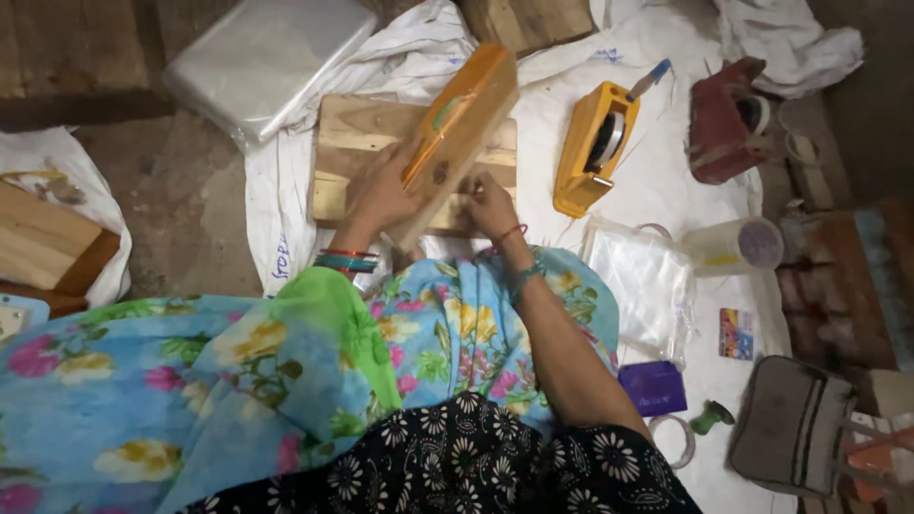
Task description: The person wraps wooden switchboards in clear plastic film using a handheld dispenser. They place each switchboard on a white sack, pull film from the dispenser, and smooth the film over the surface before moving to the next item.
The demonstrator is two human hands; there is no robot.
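My left hand (381, 195) grips the near end of a long wooden box (455, 133) wrapped in clear plastic, held tilted with its far end up. An orange panel and a green handle show on its upper face. My right hand (490, 202) pinches the wrap at the box's near right corner. Under the box lies a flat wooden board (347, 143) on a white sheet (657, 162).
An orange tape dispenser (592, 143) stands right of the box, a dark red one (725, 119) beyond it. A stack of clear bags (647, 286), a plastic jar (738, 243), a purple pad (653, 385), tape rolls and a grey pouch (790, 428) lie right. Wrapped plastic sheets (267, 57) sit upper left.
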